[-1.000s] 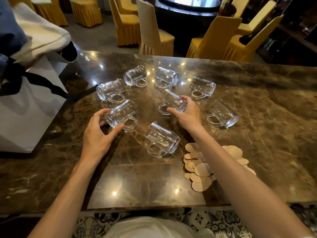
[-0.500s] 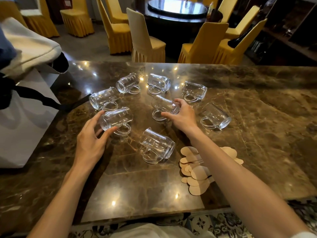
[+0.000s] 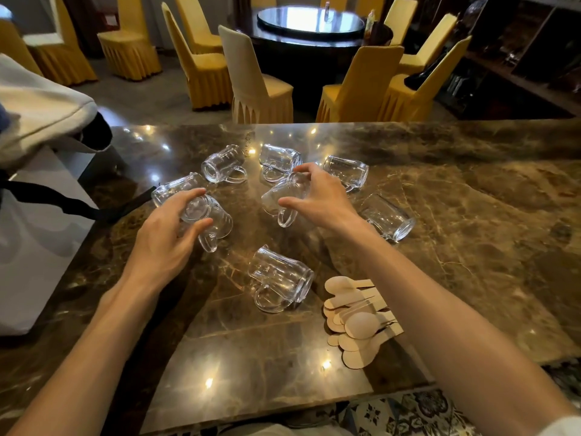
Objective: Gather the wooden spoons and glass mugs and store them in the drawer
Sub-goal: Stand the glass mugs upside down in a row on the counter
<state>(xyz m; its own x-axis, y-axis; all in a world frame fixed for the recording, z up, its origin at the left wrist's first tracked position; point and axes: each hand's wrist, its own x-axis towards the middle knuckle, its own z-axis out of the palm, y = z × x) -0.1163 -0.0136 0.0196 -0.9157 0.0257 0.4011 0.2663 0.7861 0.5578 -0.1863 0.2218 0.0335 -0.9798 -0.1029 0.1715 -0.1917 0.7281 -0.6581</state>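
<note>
Both hands are gripping ribbed clear glass: left hand (image 3: 160, 243) round left mug (image 3: 220, 221), right hand (image 3: 323, 199) round centre mug (image 3: 283, 193); flat wooden spoons (image 3: 358, 324) are lying heaped on glossy marble table (image 3: 471, 247).

One mug (image 3: 279, 281) lies on the counter (image 3: 471, 215), nearer than the left grip (image 3: 169, 234) and right grip (image 3: 320, 199). Wooden spoons (image 3: 355, 322) lie just right of it, with other mugs (image 3: 345, 171) beyond the grips.

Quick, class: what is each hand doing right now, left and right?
Left hand: closed around the left glass mug.
Right hand: closed around the centre glass mug.
</note>
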